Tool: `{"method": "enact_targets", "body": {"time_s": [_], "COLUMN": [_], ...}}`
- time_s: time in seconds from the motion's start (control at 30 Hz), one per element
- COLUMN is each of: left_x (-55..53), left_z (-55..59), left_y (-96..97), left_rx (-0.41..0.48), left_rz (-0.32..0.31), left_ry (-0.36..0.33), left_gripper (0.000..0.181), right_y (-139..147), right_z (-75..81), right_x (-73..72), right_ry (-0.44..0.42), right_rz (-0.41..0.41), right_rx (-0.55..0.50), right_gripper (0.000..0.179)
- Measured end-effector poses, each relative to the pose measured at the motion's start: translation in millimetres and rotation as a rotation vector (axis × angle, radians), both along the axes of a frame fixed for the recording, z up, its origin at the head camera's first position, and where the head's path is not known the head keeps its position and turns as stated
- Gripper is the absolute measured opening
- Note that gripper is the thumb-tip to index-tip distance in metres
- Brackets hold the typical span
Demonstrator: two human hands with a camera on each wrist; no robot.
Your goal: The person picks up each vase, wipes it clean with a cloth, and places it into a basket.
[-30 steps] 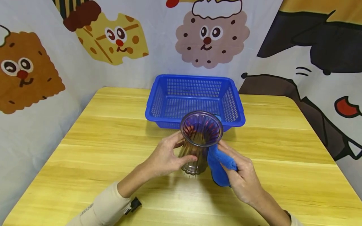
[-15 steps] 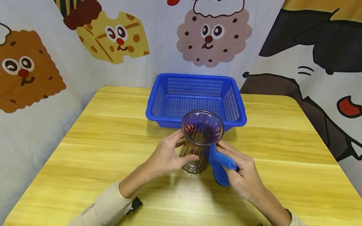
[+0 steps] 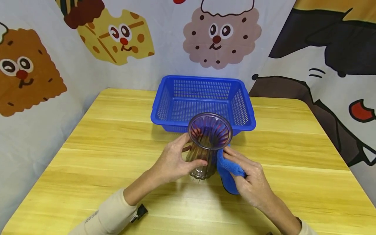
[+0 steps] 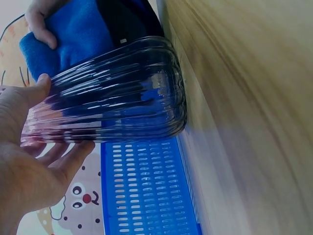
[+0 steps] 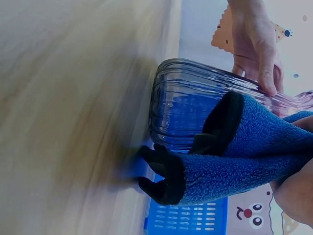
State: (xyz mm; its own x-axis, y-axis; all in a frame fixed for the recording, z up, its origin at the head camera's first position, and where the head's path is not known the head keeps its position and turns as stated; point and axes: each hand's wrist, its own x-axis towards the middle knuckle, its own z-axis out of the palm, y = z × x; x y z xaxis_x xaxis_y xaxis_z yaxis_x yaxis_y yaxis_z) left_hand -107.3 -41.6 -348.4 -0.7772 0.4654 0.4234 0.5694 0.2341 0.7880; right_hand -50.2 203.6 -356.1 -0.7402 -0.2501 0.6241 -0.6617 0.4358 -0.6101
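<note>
A ribbed, see-through purple glass vase with a flared rim stands between both hands, its mouth tipped toward the head camera. My left hand grips it from the left, thumb across the near side and fingers round the back. On the other side my right hand pinches a folded blue cloth against the glass. Dark edging and loose folds of the cloth show in the right wrist view. In the left wrist view the vase has its base close over the table. The right fingertips are partly hidden behind the cloth and vase.
A blue plastic basket with slotted walls stands just behind the vase, toward the table's back edge. The wood-grain table spreads out on both sides. A curtain printed with cartoon food hangs behind it.
Both hands, the vase and the cloth stay nearly in place. The cloth shifts slightly against the side of the vase, and the head view drifts a little.
</note>
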Motion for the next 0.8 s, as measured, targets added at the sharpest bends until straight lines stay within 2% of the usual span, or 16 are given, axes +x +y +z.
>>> {"method": "enact_targets", "body": {"time_s": [0.3, 0.8], "left_x": [-0.1, 1.7], "left_z": [-0.2, -0.3], "left_y": [1.8, 6.5], "left_rx": [-0.012, -0.064], "left_rz": [0.041, 0.130], "left_ry": [0.040, 0.073], "left_gripper": [0.084, 0.090], "right_y": [0.9, 2.9], "right_z": [3.3, -4.5], "right_x": [0.2, 0.2], "right_ry": [-0.062, -0.118], "right_rz": [-0.013, 0.005], "right_rx": [0.033, 0.067], "right_gripper": [0.049, 0.058]}}
